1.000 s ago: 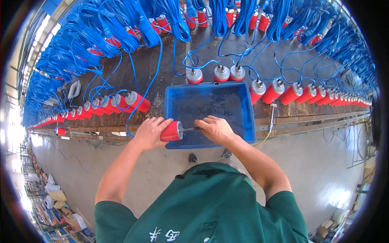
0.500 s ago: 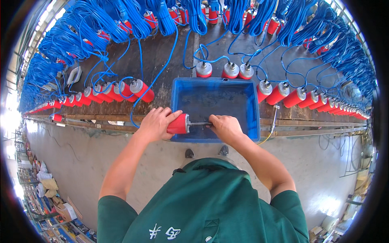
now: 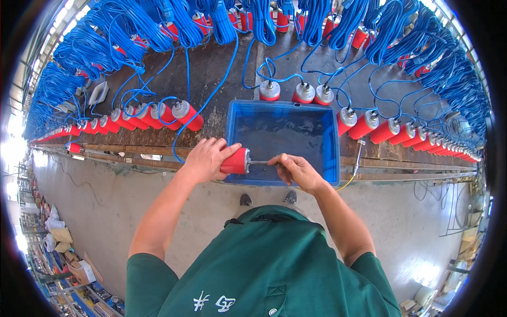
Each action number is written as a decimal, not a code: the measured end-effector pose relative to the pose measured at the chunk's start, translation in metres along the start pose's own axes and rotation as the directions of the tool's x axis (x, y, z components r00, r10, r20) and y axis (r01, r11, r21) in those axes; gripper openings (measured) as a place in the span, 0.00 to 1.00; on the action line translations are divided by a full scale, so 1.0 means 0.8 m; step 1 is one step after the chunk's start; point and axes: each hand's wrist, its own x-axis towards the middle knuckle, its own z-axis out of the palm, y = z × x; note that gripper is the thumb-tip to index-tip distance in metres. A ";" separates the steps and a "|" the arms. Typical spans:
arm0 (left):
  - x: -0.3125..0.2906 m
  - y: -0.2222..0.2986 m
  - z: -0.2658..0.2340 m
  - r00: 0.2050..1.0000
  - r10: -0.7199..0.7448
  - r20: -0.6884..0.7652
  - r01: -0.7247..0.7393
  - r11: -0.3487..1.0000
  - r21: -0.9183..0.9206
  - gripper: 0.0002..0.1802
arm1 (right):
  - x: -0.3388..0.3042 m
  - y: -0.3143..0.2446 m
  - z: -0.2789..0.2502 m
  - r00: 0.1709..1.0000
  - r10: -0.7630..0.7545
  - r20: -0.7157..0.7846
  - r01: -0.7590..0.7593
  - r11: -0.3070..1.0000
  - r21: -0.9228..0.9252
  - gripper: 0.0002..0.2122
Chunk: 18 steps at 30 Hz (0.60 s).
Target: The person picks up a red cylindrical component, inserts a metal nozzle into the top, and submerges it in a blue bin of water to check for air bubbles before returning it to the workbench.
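My left hand (image 3: pixel 205 160) is wrapped around a red cylinder (image 3: pixel 233 161) with a silver end, lying on its side over the near left corner of a blue tub (image 3: pixel 331 142). From the silver end a thin grey rod (image 3: pixel 258 162) points right. Its far end sits between the thumb and forefinger of my right hand (image 3: pixel 296 170), while the other fingers curl loosely below. Whether the rod is a tool or part of the cylinder, I cannot tell. A blue cable (image 3: pixel 214 95) runs down toward my left hand, where its end is hidden.
Several red cylinders (image 3: pixel 188 115) with silver tops and blue cables line the bench (image 3: pixel 158 138) on both sides. Three more (image 3: pixel 303 94) stand behind the tub. Bundled blue cables (image 3: pixel 263 21) hang across the back. A slim metal nozzle (image 3: pixel 359 157) on a yellow hose rests right of the tub.
My right hand has turned and loosened, its lower fingers coming off the rod while thumb and forefinger stay on it. The left hand keeps its hold on the cylinder. The whole view has shifted slightly.
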 end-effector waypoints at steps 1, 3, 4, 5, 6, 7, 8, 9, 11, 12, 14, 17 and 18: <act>0.000 0.001 0.000 1.000 -0.001 0.003 0.001 1.000 0.005 0.56 | 0.000 0.001 0.000 1.000 0.004 0.025 -0.004 1.000 0.009 0.22; 0.000 0.001 0.001 1.000 0.000 0.006 0.000 1.000 0.009 0.57 | -0.002 0.005 0.009 0.987 -0.162 -0.024 0.155 0.973 -0.173 0.21; -0.001 0.000 0.002 1.000 -0.001 0.008 0.001 1.000 0.010 0.57 | -0.004 0.001 0.015 0.944 -0.328 -0.039 0.294 0.888 -0.354 0.20; -0.002 0.000 0.003 1.000 -0.001 0.010 0.001 1.000 0.010 0.57 | -0.006 -0.007 0.017 0.944 -0.327 -0.038 0.293 0.888 -0.355 0.20; -0.003 0.001 0.003 1.000 -0.002 0.010 0.002 1.000 0.009 0.57 | -0.006 -0.019 0.016 0.958 -0.285 -0.020 0.223 0.791 -0.570 0.19; -0.002 0.001 0.002 1.000 -0.007 0.000 0.007 1.000 0.003 0.57 | -0.005 -0.026 0.015 0.970 -0.241 -0.018 0.146 0.643 -0.752 0.19; -0.001 0.002 0.002 1.000 -0.012 -0.009 0.012 1.000 -0.004 0.58 | 0.000 -0.025 0.015 0.970 -0.241 -0.020 0.144 0.643 -0.752 0.19; -0.001 0.002 0.002 1.000 -0.010 -0.010 0.010 1.000 -0.004 0.58 | 0.009 -0.021 0.015 0.983 -0.157 -0.090 -0.002 0.489 -0.872 0.20; 0.000 0.002 0.002 1.000 -0.021 -0.005 0.021 1.000 -0.014 0.57 | 0.019 -0.009 0.012 0.981 -0.087 -0.174 -0.141 0.301 -0.943 0.21; 0.001 0.002 0.002 1.000 -0.021 -0.006 0.021 1.000 -0.014 0.57 | 0.020 -0.002 0.007 0.982 -0.082 -0.168 -0.120 0.414 -0.903 0.24; -0.002 0.001 0.004 1.000 -0.003 -0.031 0.003 1.000 -0.009 0.57 | 0.017 0.002 0.000 0.986 -0.077 -0.151 -0.090 0.516 -0.852 0.27; -0.002 0.002 0.001 1.000 -0.021 -0.003 0.021 1.000 -0.004 0.57 | -0.001 -0.006 -0.006 0.997 0.079 -0.014 -0.080 0.973 -0.216 0.29; -0.002 0.002 0.000 1.000 -0.023 -0.004 0.023 1.000 -0.006 0.57 | -0.003 -0.010 -0.006 0.997 0.080 -0.013 -0.081 0.973 -0.218 0.29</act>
